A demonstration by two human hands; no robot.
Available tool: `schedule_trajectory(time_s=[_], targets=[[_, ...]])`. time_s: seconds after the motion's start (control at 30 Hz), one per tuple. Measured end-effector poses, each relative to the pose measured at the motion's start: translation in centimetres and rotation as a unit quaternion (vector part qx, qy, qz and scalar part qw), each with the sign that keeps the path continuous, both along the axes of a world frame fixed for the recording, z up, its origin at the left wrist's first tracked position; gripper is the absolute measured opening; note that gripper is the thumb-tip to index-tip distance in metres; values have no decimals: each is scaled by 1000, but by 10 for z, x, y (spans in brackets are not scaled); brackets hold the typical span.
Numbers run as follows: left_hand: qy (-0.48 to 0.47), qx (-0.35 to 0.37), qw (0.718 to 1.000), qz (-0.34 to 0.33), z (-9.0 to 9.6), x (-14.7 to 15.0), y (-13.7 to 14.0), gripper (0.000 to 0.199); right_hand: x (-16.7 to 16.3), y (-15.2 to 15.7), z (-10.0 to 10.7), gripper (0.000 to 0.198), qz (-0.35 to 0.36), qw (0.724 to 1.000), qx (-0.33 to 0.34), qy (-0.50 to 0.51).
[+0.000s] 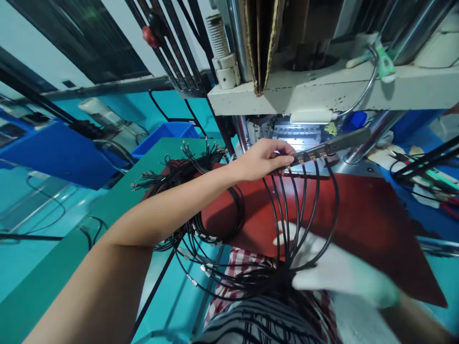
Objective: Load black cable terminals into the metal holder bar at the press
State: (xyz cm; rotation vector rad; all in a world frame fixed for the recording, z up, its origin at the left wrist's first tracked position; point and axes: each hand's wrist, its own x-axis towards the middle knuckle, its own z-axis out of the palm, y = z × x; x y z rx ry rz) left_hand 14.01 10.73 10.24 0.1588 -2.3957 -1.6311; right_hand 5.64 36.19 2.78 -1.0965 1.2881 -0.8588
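Note:
My bare left hand (267,160) pinches the left end of a long dark metal bar (339,143). Small connector ends sit along this bar, and black cables (304,200) hang down from them in a row. Below, my right hand (332,265), in a white glove and somewhat blurred, closes around the bundle where the cables come together above my lap. A red-brown board (362,205) lies under the bar and both hands. More of the cable bundle (265,282) rests across my lap.
A pile of black cables (186,177) with bare ends lies on the green table (118,200) at left. The press machine's pale plate (333,88) overhangs a lit metal fixture (297,134). Blue bin (168,131) behind; tools (426,181) lie at right.

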Motion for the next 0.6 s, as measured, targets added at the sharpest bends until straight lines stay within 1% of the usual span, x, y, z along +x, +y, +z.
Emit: schedule_trajectory(time_s=[0.03,0.07,0.1,0.13,0.17,0.2,0.23,0.3,0.37,0.43,0.53,0.6], targets=[[8,-32,999,8,-3,-1,-1,19,28,-4,-2,84,22,999,21,-16],[17,-77,997,15,-7,-3,-1,18,53,-11,-4,92,26,998,15,-46],[29,-130,991,19,-13,-4,-1,18,74,-18,-5,92,19,994,-3,-109],[43,-185,982,19,-19,-6,-1,16,89,-27,-5,77,7,987,-21,-156],[53,-235,970,13,-26,-9,-3,16,99,-36,-4,53,12,984,-47,-173],[57,-271,961,1,-32,-12,-6,17,103,-44,-1,37,-5,980,-69,-187],[55,-293,954,-10,-38,-17,-10,18,102,-52,2,35,-13,975,-83,-207],[48,-320,946,-15,-48,-32,-23,21,89,-67,11,44,-5,962,-80,-260],[44,-345,938,1,-57,-57,-42,21,65,-84,19,49,3,948,-56,-314],[36,-357,933,26,-66,-88,-64,21,37,-105,21,53,-21,940,-39,-339],[12,-345,937,56,-83,-136,-97,24,-7,-140,13,58,-70,939,-29,-336],[-4,-339,939,66,-96,-160,-118,24,-30,-160,3,60,-85,942,-21,-323]])
